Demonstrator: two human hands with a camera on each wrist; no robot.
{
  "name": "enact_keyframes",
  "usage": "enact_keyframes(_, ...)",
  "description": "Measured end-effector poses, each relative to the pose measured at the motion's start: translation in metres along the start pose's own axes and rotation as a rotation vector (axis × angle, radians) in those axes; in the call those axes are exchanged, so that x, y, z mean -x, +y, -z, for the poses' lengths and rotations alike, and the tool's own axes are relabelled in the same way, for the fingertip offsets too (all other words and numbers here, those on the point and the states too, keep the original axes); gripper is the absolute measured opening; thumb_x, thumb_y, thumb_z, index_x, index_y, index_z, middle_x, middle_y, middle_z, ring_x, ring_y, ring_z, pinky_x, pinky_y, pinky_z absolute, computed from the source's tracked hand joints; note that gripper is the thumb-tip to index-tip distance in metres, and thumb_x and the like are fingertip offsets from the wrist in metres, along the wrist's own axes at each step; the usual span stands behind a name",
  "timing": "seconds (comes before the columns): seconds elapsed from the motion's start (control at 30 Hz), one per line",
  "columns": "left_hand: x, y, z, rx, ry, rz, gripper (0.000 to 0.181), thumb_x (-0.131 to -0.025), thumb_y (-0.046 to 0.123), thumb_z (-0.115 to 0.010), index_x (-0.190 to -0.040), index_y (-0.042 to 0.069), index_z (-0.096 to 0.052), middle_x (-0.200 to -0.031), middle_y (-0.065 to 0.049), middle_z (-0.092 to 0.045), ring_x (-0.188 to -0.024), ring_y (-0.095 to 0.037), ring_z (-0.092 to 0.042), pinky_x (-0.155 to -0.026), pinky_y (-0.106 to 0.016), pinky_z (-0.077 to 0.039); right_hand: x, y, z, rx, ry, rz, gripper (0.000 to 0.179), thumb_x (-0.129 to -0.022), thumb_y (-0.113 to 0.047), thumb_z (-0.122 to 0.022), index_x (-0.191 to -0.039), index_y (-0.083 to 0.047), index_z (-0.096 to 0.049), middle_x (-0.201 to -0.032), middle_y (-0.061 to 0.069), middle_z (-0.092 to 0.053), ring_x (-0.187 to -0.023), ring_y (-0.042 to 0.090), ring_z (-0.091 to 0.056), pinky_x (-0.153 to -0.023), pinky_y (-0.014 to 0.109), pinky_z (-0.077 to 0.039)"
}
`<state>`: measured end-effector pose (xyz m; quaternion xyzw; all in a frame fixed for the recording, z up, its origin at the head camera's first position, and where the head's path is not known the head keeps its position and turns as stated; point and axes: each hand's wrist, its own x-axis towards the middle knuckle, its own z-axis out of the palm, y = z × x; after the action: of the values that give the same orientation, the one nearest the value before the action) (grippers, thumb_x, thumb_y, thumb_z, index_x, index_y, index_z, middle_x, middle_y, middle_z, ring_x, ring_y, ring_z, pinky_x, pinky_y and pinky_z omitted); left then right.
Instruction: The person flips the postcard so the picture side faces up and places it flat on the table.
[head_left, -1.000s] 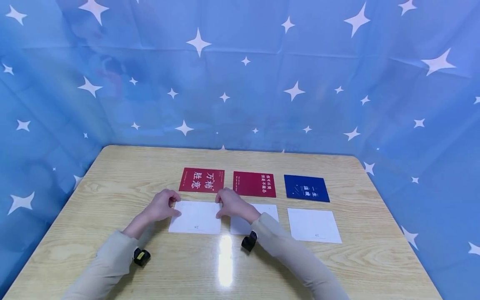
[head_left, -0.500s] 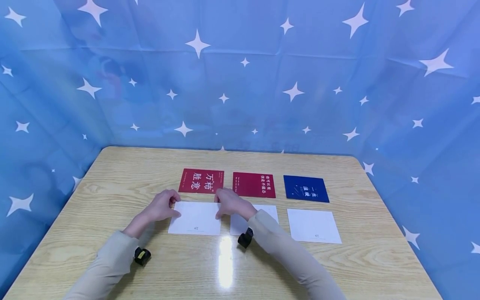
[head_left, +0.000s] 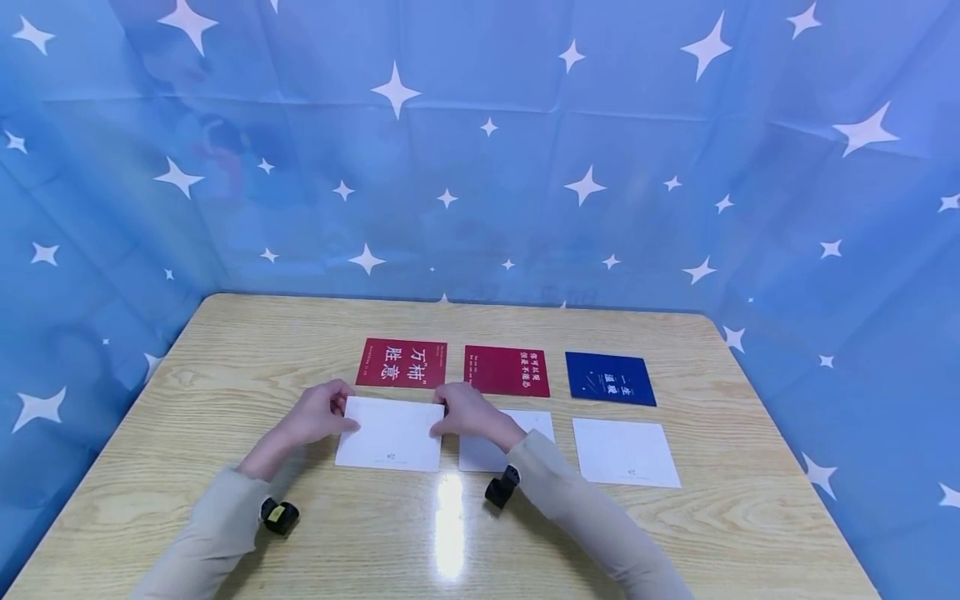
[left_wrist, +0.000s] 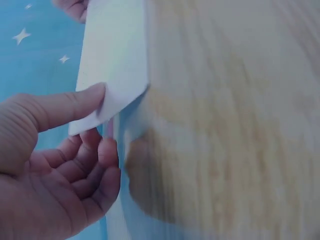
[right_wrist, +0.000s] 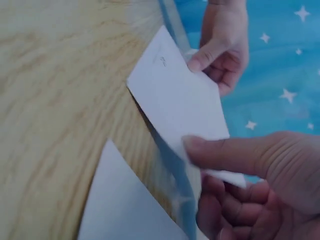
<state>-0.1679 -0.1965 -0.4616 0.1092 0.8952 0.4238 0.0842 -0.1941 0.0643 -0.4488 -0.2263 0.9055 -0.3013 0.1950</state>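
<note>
Between both hands, a white card with a small printed mark near its front edge is tilted, its far edge raised off the table. My left hand pinches the left side, thumb on top and fingers curled beneath, as the left wrist view shows on the card. At the opposite side my right hand pinches the card the same way; in the right wrist view its thumb lies on the card. Partly covered by the right hand, a second white card lies on the table.
Behind the hands lie a red card with large white characters, another red card and a blue card. A third white card rests at right on the wooden table. A star-patterned blue curtain surrounds the table.
The far edge of the held white card has risen from the table, and the right hand has shifted slightly with it. The other cards stay where they were.
</note>
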Motion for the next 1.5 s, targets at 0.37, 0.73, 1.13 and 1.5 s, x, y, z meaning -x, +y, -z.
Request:
enact_keyframes(0.37,0.01,-0.001,0.015,0.203,-0.019,0.014,0.013,-0.083,0.0,-0.065,-0.094,-0.002,-0.057,-0.08,-0.009,-0.057,-0.073,-0.02,-0.051,-0.059,-0.024,-0.042,0.01,0.006,0.015,-0.171,0.079,0.167,0.014,-0.081,-0.008,-0.072,-0.079,-0.005,-0.059,-0.066,-0.002,-0.056,-0.061,0.008,-0.049,-0.06,0.021,-0.042)
enact_keyframes(0.73,0.012,0.003,0.018,0.276,0.059,-0.047,0.01,-0.081,-0.002,-0.067,-0.087,-0.005,-0.06,-0.078,-0.01,-0.06,-0.07,-0.015,-0.053,-0.06,-0.023,-0.046,0.016,0.006,0.02,-0.19,0.163,0.277,0.015,-0.081,-0.005,-0.071,-0.072,-0.006,-0.059,-0.068,-0.002,-0.057,-0.063,0.008,-0.049,-0.058,0.02,-0.043)
enact_keyframes(1.13,0.019,-0.003,0.018,0.322,0.069,-0.129,0.008,-0.079,-0.006,-0.066,-0.087,-0.007,-0.064,-0.081,-0.006,-0.064,-0.069,-0.011,-0.057,-0.059,-0.022,-0.048,0.024,0.006,0.021,-0.39,0.117,0.221,0.013,-0.084,-0.006,-0.069,-0.094,0.001,-0.073,-0.081,0.008,-0.071,-0.068,0.016,-0.065,-0.062,0.023,-0.051)
enact_keyframes(1.5,0.027,-0.009,0.019,0.387,0.025,-0.073,0.02,-0.086,0.002,-0.062,-0.103,-0.007,-0.067,-0.105,-0.017,-0.066,-0.086,-0.008,-0.06,-0.07,-0.022,-0.048,0.029,0.011,0.018,-0.424,0.073,0.218,0.015,-0.089,-0.003,-0.062,-0.098,0.001,-0.072,-0.084,0.013,-0.07,-0.079,0.028,-0.067,-0.061,0.02,-0.047)
